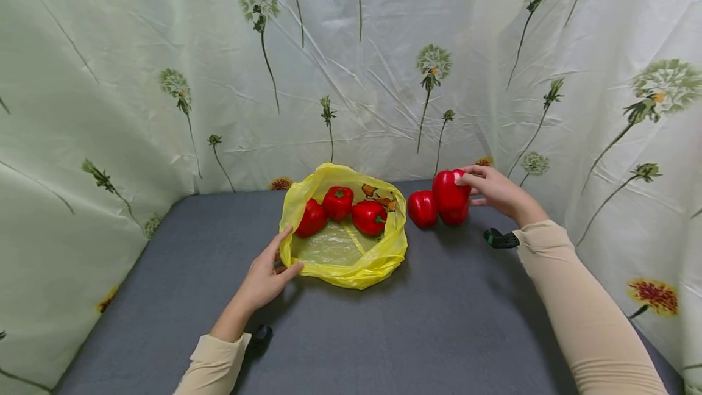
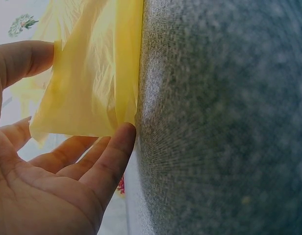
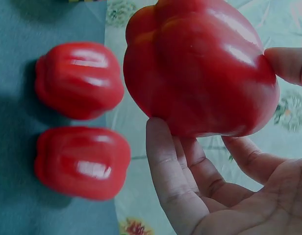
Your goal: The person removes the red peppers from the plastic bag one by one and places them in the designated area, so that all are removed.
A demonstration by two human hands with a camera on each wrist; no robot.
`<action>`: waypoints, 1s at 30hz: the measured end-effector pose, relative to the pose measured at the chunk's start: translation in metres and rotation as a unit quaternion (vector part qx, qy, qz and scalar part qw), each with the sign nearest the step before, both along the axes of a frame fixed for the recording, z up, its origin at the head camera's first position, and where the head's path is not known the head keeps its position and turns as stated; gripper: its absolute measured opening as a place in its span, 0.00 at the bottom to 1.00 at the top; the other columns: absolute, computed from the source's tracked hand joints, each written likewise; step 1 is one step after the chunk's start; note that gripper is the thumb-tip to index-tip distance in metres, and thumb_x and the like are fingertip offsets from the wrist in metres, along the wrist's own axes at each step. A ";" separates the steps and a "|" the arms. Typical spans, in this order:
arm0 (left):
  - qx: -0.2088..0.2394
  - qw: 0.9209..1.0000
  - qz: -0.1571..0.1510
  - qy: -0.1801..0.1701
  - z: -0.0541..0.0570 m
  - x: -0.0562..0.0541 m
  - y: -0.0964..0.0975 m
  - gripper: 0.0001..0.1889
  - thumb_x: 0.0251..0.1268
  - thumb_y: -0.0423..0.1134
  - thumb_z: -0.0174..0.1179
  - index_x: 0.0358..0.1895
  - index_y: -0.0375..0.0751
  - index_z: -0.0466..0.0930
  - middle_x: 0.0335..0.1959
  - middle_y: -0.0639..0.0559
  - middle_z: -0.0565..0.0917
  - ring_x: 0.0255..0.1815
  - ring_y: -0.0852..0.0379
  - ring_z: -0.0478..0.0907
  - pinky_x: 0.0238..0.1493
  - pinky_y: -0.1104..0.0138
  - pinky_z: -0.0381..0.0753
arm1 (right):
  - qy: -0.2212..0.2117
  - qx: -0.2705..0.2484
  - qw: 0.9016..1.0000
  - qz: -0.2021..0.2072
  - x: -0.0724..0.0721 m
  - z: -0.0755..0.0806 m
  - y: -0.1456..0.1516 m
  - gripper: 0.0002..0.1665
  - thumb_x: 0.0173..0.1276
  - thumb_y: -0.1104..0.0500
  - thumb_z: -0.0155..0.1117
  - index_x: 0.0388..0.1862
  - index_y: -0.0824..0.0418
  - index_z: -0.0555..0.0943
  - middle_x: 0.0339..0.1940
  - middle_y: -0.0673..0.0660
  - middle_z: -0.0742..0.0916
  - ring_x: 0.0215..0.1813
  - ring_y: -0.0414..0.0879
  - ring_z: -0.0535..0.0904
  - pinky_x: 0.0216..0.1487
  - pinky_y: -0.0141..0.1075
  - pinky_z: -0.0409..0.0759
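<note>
A yellow plastic bag (image 1: 378, 264) stands on the table, mouth wide and facing up, with three red bell peppers inside; one (image 1: 337, 202) shows its green stem. My left hand (image 1: 264, 279) rests against the bag's near left side, thumb and fingers spread and lightly curved, fingertips at the plastic (image 2: 87, 98). To the right of the bag, my right hand (image 1: 496, 192) grips a red bell pepper (image 3: 200, 68) between thumb and fingers, above the table. Two more bell peppers lie below it, one (image 3: 80, 80) beside the other (image 3: 82, 163); in the head view the held pepper partly covers one.
The dark grey table (image 1: 351, 340) reaches back to a pale curtain (image 1: 373, 66) printed with dandelions, which also hangs along both sides. A black wrist device (image 1: 500, 238) sits by the right cuff, another (image 1: 262, 335) by the left.
</note>
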State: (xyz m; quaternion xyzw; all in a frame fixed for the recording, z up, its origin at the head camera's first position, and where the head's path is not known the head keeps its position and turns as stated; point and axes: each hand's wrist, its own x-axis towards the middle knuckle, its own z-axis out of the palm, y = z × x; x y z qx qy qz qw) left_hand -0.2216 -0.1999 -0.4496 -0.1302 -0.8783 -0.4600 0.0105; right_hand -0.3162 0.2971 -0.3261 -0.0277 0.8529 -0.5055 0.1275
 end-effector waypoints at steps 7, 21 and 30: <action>-0.001 1.000 -0.003 0.000 0.001 -0.001 -0.001 0.44 0.76 0.40 0.69 0.88 0.50 0.53 0.86 0.36 0.60 0.75 0.27 0.73 0.65 0.44 0.86 | -0.006 -0.004 1.000 -0.020 -0.001 -0.009 0.021 0.43 0.86 0.45 0.48 0.85 0.72 0.53 0.80 0.70 0.68 0.52 0.38 0.82 0.56 0.33 0.89; 0.002 1.000 -0.002 -0.008 0.000 -0.001 -0.002 0.44 0.77 0.41 0.68 0.88 0.51 0.52 0.87 0.36 0.59 0.76 0.25 0.72 0.66 0.42 0.85 | -0.010 -0.019 0.998 -0.058 -0.002 -0.023 0.041 0.42 0.84 0.44 0.48 0.83 0.72 0.57 0.70 0.61 0.73 0.44 0.29 0.82 0.50 0.29 0.88; 0.002 1.000 0.001 -0.015 0.000 -0.003 -0.001 0.45 0.76 0.40 0.69 0.88 0.53 0.52 0.87 0.38 0.60 0.77 0.25 0.71 0.67 0.41 0.84 | -0.018 -0.042 0.996 -0.075 -0.003 -0.032 0.052 0.38 0.84 0.44 0.48 0.78 0.71 0.62 0.57 0.48 0.77 0.43 0.29 0.82 0.49 0.29 0.88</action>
